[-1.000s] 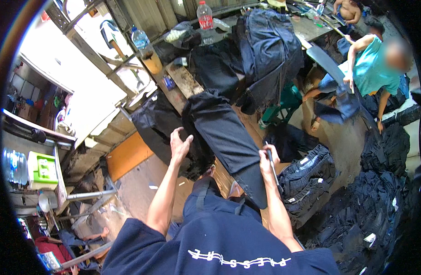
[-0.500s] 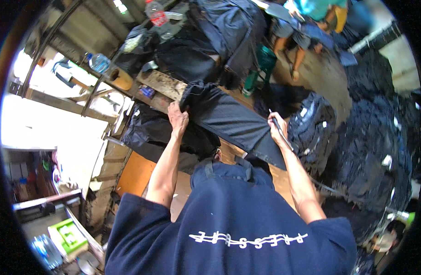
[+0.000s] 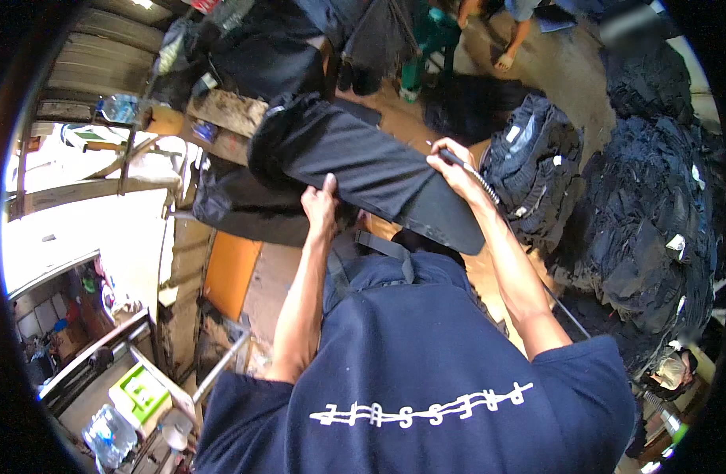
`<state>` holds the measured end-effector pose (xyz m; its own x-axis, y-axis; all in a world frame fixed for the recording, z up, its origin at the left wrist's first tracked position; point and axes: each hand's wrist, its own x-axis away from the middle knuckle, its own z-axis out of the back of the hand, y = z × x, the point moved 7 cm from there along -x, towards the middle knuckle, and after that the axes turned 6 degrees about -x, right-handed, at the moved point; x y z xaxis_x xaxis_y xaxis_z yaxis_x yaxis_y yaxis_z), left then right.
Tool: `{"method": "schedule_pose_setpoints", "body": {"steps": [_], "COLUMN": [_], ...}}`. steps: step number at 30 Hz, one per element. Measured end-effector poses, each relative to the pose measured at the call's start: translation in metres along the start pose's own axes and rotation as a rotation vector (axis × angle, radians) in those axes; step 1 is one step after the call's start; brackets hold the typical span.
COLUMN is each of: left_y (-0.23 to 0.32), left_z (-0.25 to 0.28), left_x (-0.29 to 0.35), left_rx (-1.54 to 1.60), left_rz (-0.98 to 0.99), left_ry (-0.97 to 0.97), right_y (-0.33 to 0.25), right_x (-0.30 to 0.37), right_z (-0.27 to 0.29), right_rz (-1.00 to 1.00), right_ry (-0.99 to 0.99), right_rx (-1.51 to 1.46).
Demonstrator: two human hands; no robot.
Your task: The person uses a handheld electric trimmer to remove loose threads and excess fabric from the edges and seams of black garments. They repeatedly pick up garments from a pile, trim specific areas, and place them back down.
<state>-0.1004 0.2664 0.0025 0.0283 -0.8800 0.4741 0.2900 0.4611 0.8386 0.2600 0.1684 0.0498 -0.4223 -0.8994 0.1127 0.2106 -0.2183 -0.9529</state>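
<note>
A dark trouser leg (image 3: 363, 170) lies stretched out in front of me, running from a bunched end at the upper left to a smoother end at the lower right. My left hand (image 3: 321, 207) is closed on its near edge, thumb on top, other fingers partly hidden. Near the far right edge of the cloth, my right hand (image 3: 458, 167) grips a slim black pen-shaped tool (image 3: 451, 156), from which a coiled cord (image 3: 486, 188) trails along my forearm. More dark garments (image 3: 248, 205) lie folded left of the leg.
A bundle of dark garments (image 3: 533, 162) sits to my right, beside a tall heap of dark clothing (image 3: 639, 213). At the far side are a green stool (image 3: 414, 71) and another person's leg (image 3: 515, 43). An orange board (image 3: 231, 268) and a green-and-white box (image 3: 142, 395) are at left.
My left hand has moved down and right along the trouser leg, from its bunched end to its near edge. The right hand and tool shifted slightly up and left; the view has also moved.
</note>
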Motion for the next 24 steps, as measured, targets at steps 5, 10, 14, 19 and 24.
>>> {"method": "schedule_pose_setpoints", "body": {"steps": [5, 10, 14, 19, 24], "left_y": [-0.002, -0.059, -0.058, 0.027, 0.087], "left_z": [-0.017, -0.073, -0.106, 0.049, 0.098], "left_x": [0.032, 0.116, 0.155, 0.046, -0.090], "left_rx": [0.138, -0.067, 0.095, -0.264, -0.821], "left_rz": [0.080, 0.277, 0.356, -0.132, -0.753], "left_ry": [-0.022, -0.090, -0.439, 0.487, 0.246], "right_y": [0.025, 0.047, 0.058, 0.059, 0.055], "right_x": [0.005, 0.054, 0.078, 0.085, 0.108], "right_z": [0.008, 0.082, 0.124, 0.105, 0.109], "right_rz": [-0.015, -0.170, -0.350, -0.193, -0.162], "right_ry": [-0.049, -0.126, -0.060, -0.057, 0.124], "right_rx": [-0.184, -0.254, -0.183, -0.239, -0.320]}}
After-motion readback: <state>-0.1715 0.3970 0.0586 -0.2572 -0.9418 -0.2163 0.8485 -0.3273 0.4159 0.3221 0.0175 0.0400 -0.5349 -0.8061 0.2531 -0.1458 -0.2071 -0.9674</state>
